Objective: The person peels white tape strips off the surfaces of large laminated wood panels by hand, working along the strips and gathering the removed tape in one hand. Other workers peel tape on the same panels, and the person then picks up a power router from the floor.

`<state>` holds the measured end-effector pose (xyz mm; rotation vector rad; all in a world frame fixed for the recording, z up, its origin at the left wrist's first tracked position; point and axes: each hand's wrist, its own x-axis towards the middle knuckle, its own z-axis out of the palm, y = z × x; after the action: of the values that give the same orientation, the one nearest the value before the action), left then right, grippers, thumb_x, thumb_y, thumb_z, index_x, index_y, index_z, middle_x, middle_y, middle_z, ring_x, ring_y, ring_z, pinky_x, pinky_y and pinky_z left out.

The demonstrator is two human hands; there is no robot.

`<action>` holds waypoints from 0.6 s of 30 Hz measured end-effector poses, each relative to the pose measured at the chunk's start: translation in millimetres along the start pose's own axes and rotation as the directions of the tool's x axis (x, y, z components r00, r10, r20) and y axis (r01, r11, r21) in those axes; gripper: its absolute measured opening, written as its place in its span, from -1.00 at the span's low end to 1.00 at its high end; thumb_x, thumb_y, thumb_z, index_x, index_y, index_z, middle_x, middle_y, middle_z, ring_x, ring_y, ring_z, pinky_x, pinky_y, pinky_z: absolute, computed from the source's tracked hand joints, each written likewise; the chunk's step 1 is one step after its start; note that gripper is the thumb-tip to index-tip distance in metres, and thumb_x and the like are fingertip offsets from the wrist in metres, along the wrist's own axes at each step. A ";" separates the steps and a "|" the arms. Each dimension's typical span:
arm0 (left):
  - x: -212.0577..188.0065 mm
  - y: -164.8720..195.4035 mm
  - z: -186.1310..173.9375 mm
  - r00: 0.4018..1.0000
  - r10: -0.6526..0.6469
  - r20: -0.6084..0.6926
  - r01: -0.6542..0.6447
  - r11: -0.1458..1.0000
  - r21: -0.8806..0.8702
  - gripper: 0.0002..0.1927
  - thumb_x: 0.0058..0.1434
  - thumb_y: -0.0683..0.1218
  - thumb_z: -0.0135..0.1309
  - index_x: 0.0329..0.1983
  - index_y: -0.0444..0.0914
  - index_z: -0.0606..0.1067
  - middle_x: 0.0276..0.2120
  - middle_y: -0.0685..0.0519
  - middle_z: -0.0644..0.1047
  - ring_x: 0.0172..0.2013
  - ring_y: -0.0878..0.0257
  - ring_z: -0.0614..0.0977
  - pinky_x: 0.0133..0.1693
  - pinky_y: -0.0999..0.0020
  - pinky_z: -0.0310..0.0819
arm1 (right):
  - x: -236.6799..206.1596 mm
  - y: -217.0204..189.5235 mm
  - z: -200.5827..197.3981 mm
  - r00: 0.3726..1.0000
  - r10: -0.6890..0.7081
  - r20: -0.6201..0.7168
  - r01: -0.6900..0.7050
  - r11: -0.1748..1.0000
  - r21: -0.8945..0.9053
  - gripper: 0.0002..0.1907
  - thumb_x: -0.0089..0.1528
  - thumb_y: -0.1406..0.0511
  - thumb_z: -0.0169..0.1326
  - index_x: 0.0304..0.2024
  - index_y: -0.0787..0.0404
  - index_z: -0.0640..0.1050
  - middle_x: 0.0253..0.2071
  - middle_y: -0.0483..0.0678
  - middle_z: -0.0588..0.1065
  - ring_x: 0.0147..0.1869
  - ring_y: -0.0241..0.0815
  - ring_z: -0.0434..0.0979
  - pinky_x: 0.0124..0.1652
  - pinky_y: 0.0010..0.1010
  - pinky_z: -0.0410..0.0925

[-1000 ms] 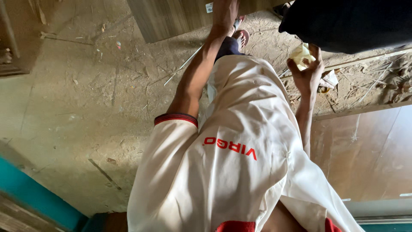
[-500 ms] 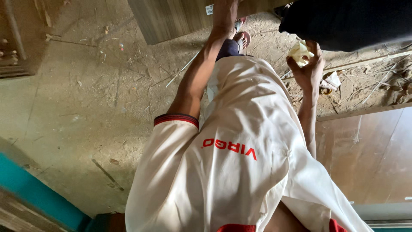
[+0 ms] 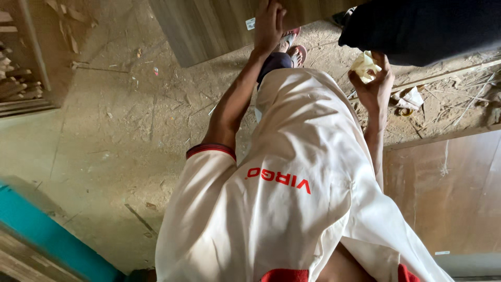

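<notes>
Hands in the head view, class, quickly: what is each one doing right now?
Left hand: laid open on the edge of the grey-brown wood-grain board.
Right hand: closed around a crumpled pale yellow cloth.

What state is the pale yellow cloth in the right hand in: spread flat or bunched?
Bunched. The pale yellow cloth sits crumpled in the right hand, fingers curled around it, with folds sticking out above the grip.

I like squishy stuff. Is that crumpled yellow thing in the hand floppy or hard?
Probably floppy: the crumpled yellowish cloth bunches in folds inside the right hand. It looks light, since the curled fingers alone hold it.
</notes>
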<state>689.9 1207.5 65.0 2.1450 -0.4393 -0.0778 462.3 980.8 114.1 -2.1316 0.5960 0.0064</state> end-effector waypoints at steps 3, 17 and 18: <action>-5.8 -1.8 5.0 0.987 -0.157 -0.043 0.135 0.940 -0.315 -0.77 0.41 -0.02 0.07 -0.09 -0.31 0.47 -0.26 -0.02 0.53 -0.29 0.20 0.63 -0.21 0.24 0.52 | -4.5 7.2 0.4 0.999 0.049 -0.011 -0.048 0.998 0.045 -0.36 0.18 0.34 0.35 0.28 0.35 0.45 0.20 0.21 0.55 0.24 0.07 0.61 0.16 -0.11 0.53; -10.7 37.0 30.8 0.984 0.080 0.156 -0.144 0.877 0.458 -0.28 0.48 0.18 -0.09 0.52 -0.34 0.16 0.49 -0.26 0.15 0.49 -0.21 0.17 0.45 -0.14 0.00 | -23.6 27.1 -41.3 0.948 0.250 -0.197 -0.216 0.960 0.176 -0.35 0.15 0.27 0.35 0.23 0.34 0.45 0.14 0.16 0.53 0.17 0.02 0.58 0.14 -0.21 0.48; -15.1 40.0 30.8 0.967 0.167 0.194 -0.240 0.852 0.466 -0.25 0.49 0.17 -0.09 0.53 -0.41 0.10 0.49 -0.34 0.11 0.48 -0.24 0.15 0.46 -0.13 -0.03 | -27.6 26.8 -45.6 0.943 0.261 -0.208 -0.219 0.954 0.205 -0.35 0.14 0.28 0.35 0.24 0.33 0.45 0.15 0.16 0.52 0.17 0.02 0.56 0.13 -0.20 0.47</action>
<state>657.8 1167.7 77.9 2.5813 -0.8473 -0.0028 417.1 944.0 126.8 -1.8862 0.9584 -0.1585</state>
